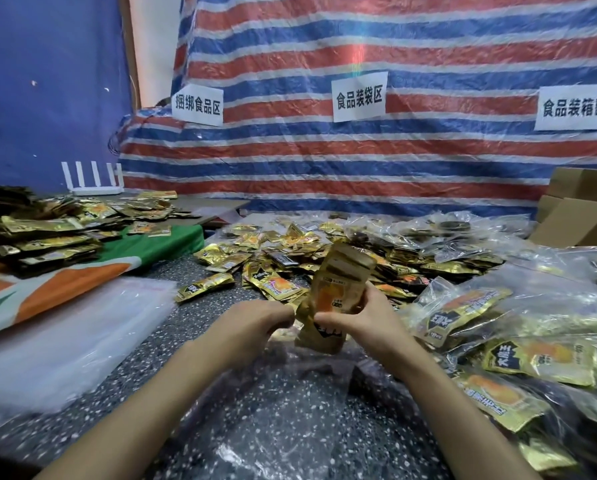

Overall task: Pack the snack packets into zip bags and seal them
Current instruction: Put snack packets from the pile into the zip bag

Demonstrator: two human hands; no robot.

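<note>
**A:** Where does the packing stand?

**B:** Start with the surface (134, 386), dark and speckled. Along its right edge lies a heap of filled zip bags (518, 341), so many rounds look done. Toward the far edge, in the middle, a spread of loose snack packets (290, 244) waits. I judge the job well short of finished.

**A:** And the empty bags?

**B:** A stack of empty zip bags (65, 341) sits by the left edge. 1 clear zip bag (290, 410) lies flat at the near edge, between the forearms.

**A:** What are the hands doing?

**B:** Both hold 1 bundle of packets (338, 292), stood upright just above the far end of that bag. The left hand (255, 323) pinches its lower left side with curled fingers. The right hand (366, 317) wraps the right side, thumb across the front. The bundle is blurred, so I cannot count the packets or tell whether its lower end is already in the bag's mouth.

**A:** So which step is it?

**B:** Loading, I'd say: squaring the bundle to go in. The next move calls for 1 hand to hold the mouth open while the other slides the bundle in flat. Then comes a press along the zip from end to end.
</note>
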